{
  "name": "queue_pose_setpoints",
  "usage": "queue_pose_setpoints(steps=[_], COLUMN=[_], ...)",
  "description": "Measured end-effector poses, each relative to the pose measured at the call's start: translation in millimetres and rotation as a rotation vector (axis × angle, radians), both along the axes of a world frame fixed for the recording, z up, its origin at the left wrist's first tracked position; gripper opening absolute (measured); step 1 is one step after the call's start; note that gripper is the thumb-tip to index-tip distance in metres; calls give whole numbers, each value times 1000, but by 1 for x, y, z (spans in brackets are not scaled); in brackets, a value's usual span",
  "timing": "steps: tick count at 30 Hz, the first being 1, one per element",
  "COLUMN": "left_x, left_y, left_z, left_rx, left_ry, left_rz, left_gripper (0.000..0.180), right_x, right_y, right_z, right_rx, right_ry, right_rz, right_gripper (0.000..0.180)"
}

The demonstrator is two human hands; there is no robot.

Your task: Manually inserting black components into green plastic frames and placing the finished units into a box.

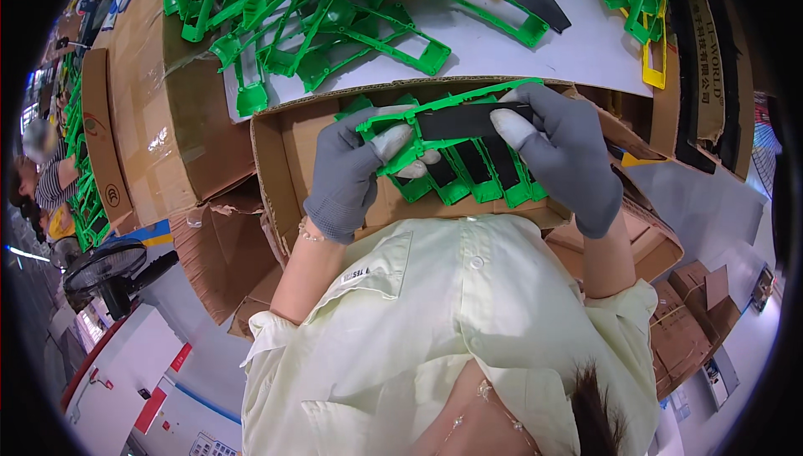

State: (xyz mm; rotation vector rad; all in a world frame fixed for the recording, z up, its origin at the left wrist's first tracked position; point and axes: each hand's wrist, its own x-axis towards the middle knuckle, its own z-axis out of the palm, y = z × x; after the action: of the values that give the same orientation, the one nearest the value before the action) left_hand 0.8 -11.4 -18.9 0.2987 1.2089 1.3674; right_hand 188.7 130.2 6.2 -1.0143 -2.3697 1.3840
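The left hand point(351, 167), in a grey glove with pale fingertips, is gripping the left end of a green plastic frame point(468, 99). Its thumb is lying across the near face; the fingers are closing that end in from behind, leaving no free gap.

The right hand point(569, 151), gloved alike, is pinching the right end of a flat black panel point(456, 123) between thumb and bent fingers. The thumb is pressing flat on the panel; whether the hidden fingertips are also bearing on the frame cannot be told. The panel is lying along the frame's opening; its exact seating cannot be told.

The frame is sitting tilted between both hands, above an open cardboard box point(273, 142). Inside the box, a row of green frames with black panels point(483, 192) is standing side by side, leaning.

Beyond the box, a white tabletop point(598, 46) is supporting a heap of green frames point(335, 17), a loose black panel point(541, 6) and a yellow frame point(655, 71). At far left, a black fan point(104, 270) is standing near a taped carton point(146, 113).
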Motion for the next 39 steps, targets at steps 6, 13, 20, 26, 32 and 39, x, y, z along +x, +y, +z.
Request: queue_pose_setpoints(steps=[6,13,20,26,32,39], left_x=[7,1,-2,-17,-100,-84], left_y=[5,-10,-22,-30,-60,-34], left_z=[2,9,3,14,20,-21], left_rx=[-28,-91,-216,-230,-549,-735], left_ry=[-32,186,224,330,420,1433], left_rz=[-11,-85,-156,-187,-338,-615], left_gripper=[31,24,22,21,21,52], right_x=[3,5,10,2,14,-22], right_y=[-9,-25,-39,-36,78,153], right_z=[-13,-16,-44,-45,-44,-65], right_rx=[141,428,22,110,148,476], right_ry=[74,-30,-104,-135,77,-137], right_rz=[-35,-310,2,107,-176,-28], right_gripper=[18,44,25,25,25,24])
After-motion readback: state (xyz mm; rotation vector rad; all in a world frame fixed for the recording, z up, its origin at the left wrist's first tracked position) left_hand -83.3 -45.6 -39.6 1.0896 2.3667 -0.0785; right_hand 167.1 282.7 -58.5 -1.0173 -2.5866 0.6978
